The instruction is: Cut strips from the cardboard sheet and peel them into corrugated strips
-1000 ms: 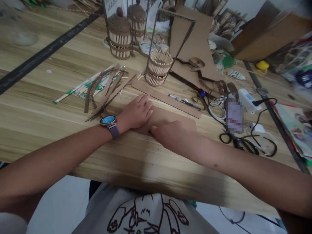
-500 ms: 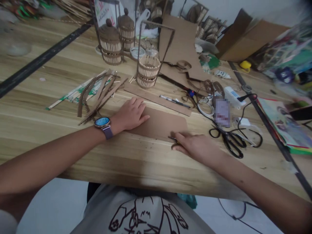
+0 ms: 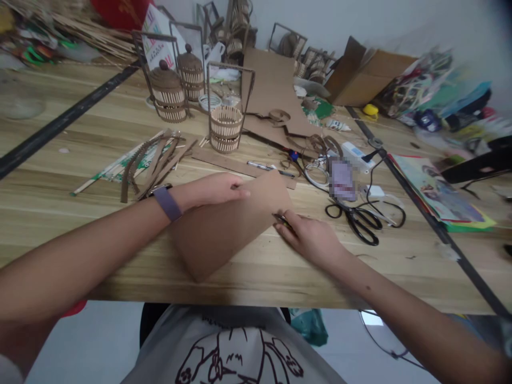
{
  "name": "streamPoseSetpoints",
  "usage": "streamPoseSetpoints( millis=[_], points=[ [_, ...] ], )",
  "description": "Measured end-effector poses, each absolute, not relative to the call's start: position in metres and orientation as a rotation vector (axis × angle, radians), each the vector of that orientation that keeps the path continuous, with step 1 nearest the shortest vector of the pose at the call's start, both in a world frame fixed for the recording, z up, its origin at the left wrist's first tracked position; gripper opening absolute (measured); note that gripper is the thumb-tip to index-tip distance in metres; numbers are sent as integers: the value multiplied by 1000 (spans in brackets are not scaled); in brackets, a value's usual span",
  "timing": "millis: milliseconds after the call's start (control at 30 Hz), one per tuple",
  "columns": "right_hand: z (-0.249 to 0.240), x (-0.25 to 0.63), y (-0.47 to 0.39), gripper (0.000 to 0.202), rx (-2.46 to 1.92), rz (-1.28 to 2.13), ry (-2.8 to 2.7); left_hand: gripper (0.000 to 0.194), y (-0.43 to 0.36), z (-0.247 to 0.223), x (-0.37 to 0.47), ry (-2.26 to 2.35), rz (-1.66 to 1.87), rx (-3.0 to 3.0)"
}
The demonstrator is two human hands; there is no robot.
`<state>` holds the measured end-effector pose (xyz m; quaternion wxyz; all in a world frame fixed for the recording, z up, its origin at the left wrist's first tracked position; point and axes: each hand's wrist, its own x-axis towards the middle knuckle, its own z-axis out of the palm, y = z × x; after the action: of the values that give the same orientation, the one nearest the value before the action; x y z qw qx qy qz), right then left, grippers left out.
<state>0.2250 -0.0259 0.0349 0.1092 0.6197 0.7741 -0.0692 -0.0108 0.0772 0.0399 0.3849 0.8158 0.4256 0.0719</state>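
Observation:
A brown cardboard sheet [image 3: 236,224] lies at an angle in front of me, its near corner tilted toward the table's front edge. My left hand [image 3: 224,189], with a watch strap on the wrist, grips the sheet's far edge, the thumb on top and the other fingers mostly hidden. Closed around a small knife [image 3: 283,218] is my right hand [image 3: 306,232]; most of the handle is concealed by the fingers. Its dark tip is at the sheet's right edge. Behind the sheet lie a cardboard strip [image 3: 224,162] and a pen [image 3: 270,169].
Black-handled scissors [image 3: 362,224] and a phone [image 3: 343,180] lie to the right among cables. Beyond the sheet stands a small stick basket [image 3: 226,128] with a tall handle. Cut strips [image 3: 160,160] are heaped at left. A cardboard box [image 3: 364,77] stands at the back.
The cardboard sheet has turned from lying roughly crosswise to slanting, its left end swinging toward me. My left hand has closed on its far edge instead of lying on top. The view has shifted slightly.

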Motion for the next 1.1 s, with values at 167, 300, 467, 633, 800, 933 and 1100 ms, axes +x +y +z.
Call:
streamPoseSetpoints(
  millis=[167,300,467,633,800,933,1100],
  points=[
    [49,227,-22,26,2204,-920,2266,26,45,43,-18,1264,667,1541],
    [52,230,-9,27,2068,-1483,2143,20,5,33,-20,1184,805,1089],
    [42,236,25,23,1793,-1494,2151,26,-34,20,-35,1100,535,851],
    [49,224,47,20,1683,-1181,2199,36,-43,28,-52,1089,136,1036],
    [59,196,44,19,1707,-1006,2149,27,-14,34,-46,1308,489,2002],
    [62,183,45,20,1661,-848,2171,35,24,7,-31,1358,612,2627],
    [63,181,47,22,1596,-747,2186,52,52,-27,-23,1390,489,2702]
  ],
)
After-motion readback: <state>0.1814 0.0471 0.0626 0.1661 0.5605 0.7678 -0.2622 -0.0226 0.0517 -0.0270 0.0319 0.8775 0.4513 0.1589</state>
